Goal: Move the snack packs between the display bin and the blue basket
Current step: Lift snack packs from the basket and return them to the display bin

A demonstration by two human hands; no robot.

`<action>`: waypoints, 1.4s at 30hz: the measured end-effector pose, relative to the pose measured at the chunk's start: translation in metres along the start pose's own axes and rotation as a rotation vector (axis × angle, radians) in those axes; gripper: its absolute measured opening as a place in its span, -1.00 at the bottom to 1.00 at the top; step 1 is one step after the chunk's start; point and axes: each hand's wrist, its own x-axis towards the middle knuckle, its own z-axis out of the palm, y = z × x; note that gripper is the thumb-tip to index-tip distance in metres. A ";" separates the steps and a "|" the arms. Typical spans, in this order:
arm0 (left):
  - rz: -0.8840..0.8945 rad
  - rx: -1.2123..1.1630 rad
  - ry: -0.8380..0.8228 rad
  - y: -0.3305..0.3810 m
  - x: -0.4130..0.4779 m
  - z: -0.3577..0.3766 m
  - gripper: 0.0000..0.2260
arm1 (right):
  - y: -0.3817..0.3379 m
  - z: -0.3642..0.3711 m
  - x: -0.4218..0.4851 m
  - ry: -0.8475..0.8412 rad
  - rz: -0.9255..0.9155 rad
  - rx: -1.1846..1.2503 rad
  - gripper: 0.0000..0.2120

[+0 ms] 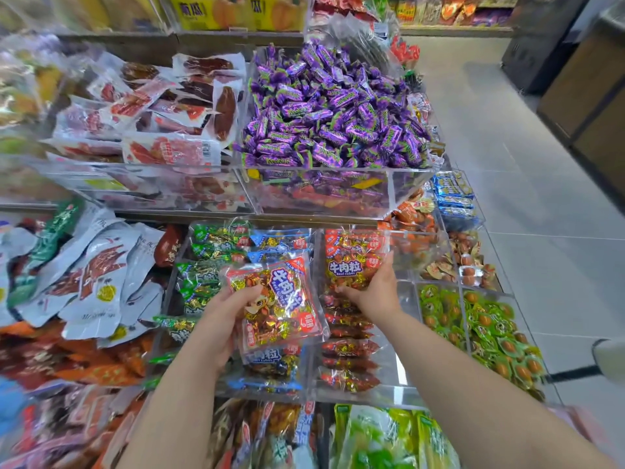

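Two hands worked at the clear display bin [402, 370]: the left hand [220, 319] curled its fingers around a red snack pack [277, 299], held tilted above the bin's middle compartment, while the right hand [375, 286] seemingly gripped a second red pack [351, 265] standing at the right compartment's back edge.

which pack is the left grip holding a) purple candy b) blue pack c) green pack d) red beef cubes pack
d: the left grip has its fingers curled round a red beef cubes pack, lifted above the display bin; the right grip holds another red pack in the bin.
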 end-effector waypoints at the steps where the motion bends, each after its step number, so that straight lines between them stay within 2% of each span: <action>1: 0.002 -0.001 -0.001 0.000 0.000 0.000 -0.42 | 0.002 -0.003 -0.002 -0.016 0.016 0.001 0.29; 4: 0.006 -0.010 -0.003 0.001 -0.002 0.000 -0.42 | 0.007 -0.009 -0.005 -0.056 0.050 0.018 0.35; 10: 0.021 -0.001 -0.013 0.003 -0.008 0.005 -0.42 | 0.005 -0.024 -0.024 -0.137 0.113 0.059 0.26; 12: 0.034 0.007 -0.024 0.005 -0.012 0.007 -0.42 | 0.004 -0.030 -0.035 -0.075 0.119 0.072 0.08; 15: 0.058 0.043 -0.071 0.007 -0.016 0.017 -0.42 | -0.009 -0.046 -0.059 0.140 -0.025 0.210 -0.48; 16: 0.063 0.073 -0.090 0.008 -0.017 0.023 -0.42 | -0.015 -0.052 -0.065 0.098 -0.048 0.316 -0.64; 17: 0.072 0.114 -0.107 0.008 -0.018 0.031 -0.43 | -0.023 -0.058 -0.072 -0.046 -0.041 0.440 -0.68; 19: 0.101 0.207 -0.098 0.007 -0.019 0.047 -0.51 | -0.035 -0.067 -0.084 -0.442 -0.028 0.584 -0.58; 20: 0.115 0.239 -0.071 0.007 -0.019 0.055 -0.54 | -0.038 -0.067 -0.087 -0.561 -0.030 0.528 -0.51; 21: 0.127 0.261 -0.041 0.006 -0.019 0.062 -0.55 | -0.040 -0.067 -0.090 -0.611 -0.042 0.456 -0.48; 23: 0.153 0.309 0.005 0.003 -0.018 0.073 -0.59 | -0.036 -0.066 -0.092 -0.571 -0.065 0.409 -0.56; 25: 0.179 0.333 0.044 0.000 -0.017 0.080 -0.74 | -0.030 -0.070 -0.092 -0.515 -0.046 0.448 -0.62; 28: 0.181 0.245 0.112 -0.002 -0.016 0.072 -0.89 | -0.020 -0.086 -0.088 -0.400 -0.003 0.492 -0.62; 29: 0.174 0.230 0.136 -0.002 -0.015 0.067 -0.87 | -0.018 -0.093 -0.085 -0.324 0.001 0.502 -0.61; 30: 0.159 0.220 0.152 -0.001 -0.015 0.063 -0.75 | -0.016 -0.101 -0.080 -0.236 -0.005 0.488 -0.59; 31: 0.150 0.206 0.178 0.000 -0.016 0.058 -0.66 | -0.016 -0.109 -0.075 -0.157 -0.025 0.431 -0.57; 33: 0.155 0.152 0.236 0.002 -0.016 0.049 -0.68 | -0.021 -0.121 -0.063 -0.073 -0.096 0.177 -0.61; 37: 0.154 0.128 0.282 0.001 -0.016 0.040 -0.79 | -0.037 -0.103 -0.038 -0.210 -0.311 -0.386 -0.68; 40: 0.164 0.169 0.273 -0.002 -0.018 0.039 -0.87 | -0.042 -0.075 -0.027 -0.253 -0.437 -0.523 -0.59; 42: 0.162 0.185 0.268 -0.003 -0.020 0.038 -0.79 | -0.035 -0.063 -0.024 -0.125 -0.437 -0.440 -0.46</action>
